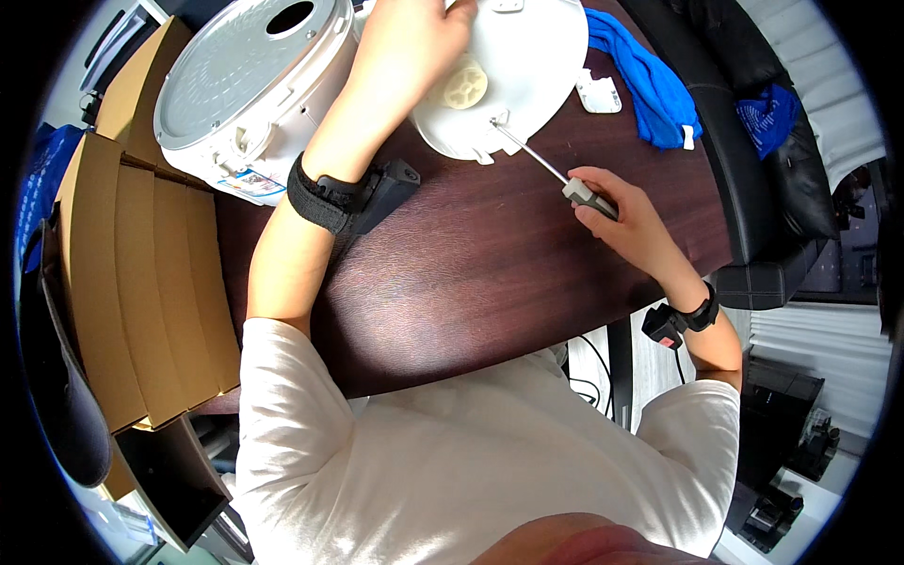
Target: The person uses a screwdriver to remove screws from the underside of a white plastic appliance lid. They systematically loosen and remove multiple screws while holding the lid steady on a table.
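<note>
My right hand point(623, 217) is closed around the grey handle of a screwdriver point(541, 160). Its shaft slants up to the left, and the tip meets a small fitting near the edge of a white curved appliance cover point(537, 80). A round cream-coloured spoked piece point(465, 87) sits on that cover. My left hand point(410, 38) reaches over the cover's left side, its fingers mostly beyond the upper edge of the picture. Left of my forearm stands a white appliance body point(320, 75) with a grey metal top point(240, 56) and a dark round hole in it.
A small white plastic part point(599, 92) and a blue cloth point(650, 80) lie at the right of the dark wooden table point(471, 254). Cardboard boxes point(151, 292) line the left side. A black sofa point(734, 141) stands beyond the right edge.
</note>
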The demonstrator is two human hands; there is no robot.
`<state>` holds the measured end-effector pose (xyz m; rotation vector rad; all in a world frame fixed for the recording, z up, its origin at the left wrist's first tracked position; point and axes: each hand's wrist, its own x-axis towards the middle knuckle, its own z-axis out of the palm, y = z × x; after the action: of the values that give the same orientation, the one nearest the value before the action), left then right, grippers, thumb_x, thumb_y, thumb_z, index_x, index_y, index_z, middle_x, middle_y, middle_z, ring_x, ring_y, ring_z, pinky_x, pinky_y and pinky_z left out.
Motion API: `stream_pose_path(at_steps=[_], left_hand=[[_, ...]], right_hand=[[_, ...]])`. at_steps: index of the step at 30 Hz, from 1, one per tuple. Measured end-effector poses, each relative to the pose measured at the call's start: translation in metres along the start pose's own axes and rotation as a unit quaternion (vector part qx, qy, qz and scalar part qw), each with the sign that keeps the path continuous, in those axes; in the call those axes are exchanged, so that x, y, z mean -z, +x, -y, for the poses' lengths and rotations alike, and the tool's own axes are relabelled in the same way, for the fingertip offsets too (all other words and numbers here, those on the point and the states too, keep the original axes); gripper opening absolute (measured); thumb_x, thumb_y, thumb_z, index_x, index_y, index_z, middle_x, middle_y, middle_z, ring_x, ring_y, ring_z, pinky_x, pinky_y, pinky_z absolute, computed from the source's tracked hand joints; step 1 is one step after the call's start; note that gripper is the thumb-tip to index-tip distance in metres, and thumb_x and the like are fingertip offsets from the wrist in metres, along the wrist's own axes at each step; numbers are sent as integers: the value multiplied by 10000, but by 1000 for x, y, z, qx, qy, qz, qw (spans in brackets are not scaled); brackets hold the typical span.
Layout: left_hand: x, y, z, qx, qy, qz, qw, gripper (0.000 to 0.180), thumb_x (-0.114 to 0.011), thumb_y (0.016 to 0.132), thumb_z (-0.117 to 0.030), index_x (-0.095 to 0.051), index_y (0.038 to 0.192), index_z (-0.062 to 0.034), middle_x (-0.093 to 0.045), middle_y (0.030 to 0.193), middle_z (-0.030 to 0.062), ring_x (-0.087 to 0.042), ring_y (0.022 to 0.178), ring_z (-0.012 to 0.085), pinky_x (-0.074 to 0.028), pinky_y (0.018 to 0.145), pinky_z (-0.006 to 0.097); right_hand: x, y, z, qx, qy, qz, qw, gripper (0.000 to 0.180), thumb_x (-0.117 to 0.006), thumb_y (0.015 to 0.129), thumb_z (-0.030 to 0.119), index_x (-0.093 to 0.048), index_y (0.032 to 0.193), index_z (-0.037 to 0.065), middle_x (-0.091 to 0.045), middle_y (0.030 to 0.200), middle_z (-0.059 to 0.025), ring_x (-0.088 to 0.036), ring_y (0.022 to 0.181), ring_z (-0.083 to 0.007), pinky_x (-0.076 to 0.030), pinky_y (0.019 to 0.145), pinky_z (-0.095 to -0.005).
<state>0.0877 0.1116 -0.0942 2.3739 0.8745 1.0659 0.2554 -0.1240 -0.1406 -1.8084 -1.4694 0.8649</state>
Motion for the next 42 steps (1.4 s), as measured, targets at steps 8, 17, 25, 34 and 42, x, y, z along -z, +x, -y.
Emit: stream_pose_path(at_steps=[8,17,25,34,42], left_hand=[[12,-2,-25,7,-67,-13,998,164,-548,826,-104,-610,871,41,-625,783,240,-621,788,386,-474,714,414],[10,-3,-24,10,-72,-13,997,176,-547,834,-106,-618,899,41,-635,805,241,-629,810,381,-481,735,408],[10,-3,-24,12,-71,-14,997,176,-546,833,-104,-618,902,41,-632,805,246,-626,812,386,-480,735,410],[10,-4,-22,13,-54,-21,998,178,-544,829,-103,-614,898,45,-631,803,246,-621,810,393,-478,731,419],[10,-3,-22,13,-56,-19,998,178,-542,830,-103,-615,897,45,-631,802,251,-623,810,393,-481,733,422]], right_hand=[[-3,0,-6,20,5,-16,1000,361,-616,831,53,-529,1181,34,-628,914,-92,-579,819,-139,-459,747,-272],[-6,1,-10,58,-15,-41,997,364,-615,824,53,-528,1175,16,-620,927,-111,-595,832,-177,-460,759,-284],[-7,-2,-5,68,-52,-42,995,361,-608,816,57,-535,1167,17,-616,972,-141,-606,864,-250,-467,777,-317],[-4,0,0,75,-111,-61,989,366,-615,812,68,-534,1164,13,-615,1024,-165,-613,923,-289,-475,813,-339],[-3,-1,6,58,-136,-65,987,354,-643,829,121,-544,1149,7,-615,1038,-173,-614,940,-305,-481,792,-345]])
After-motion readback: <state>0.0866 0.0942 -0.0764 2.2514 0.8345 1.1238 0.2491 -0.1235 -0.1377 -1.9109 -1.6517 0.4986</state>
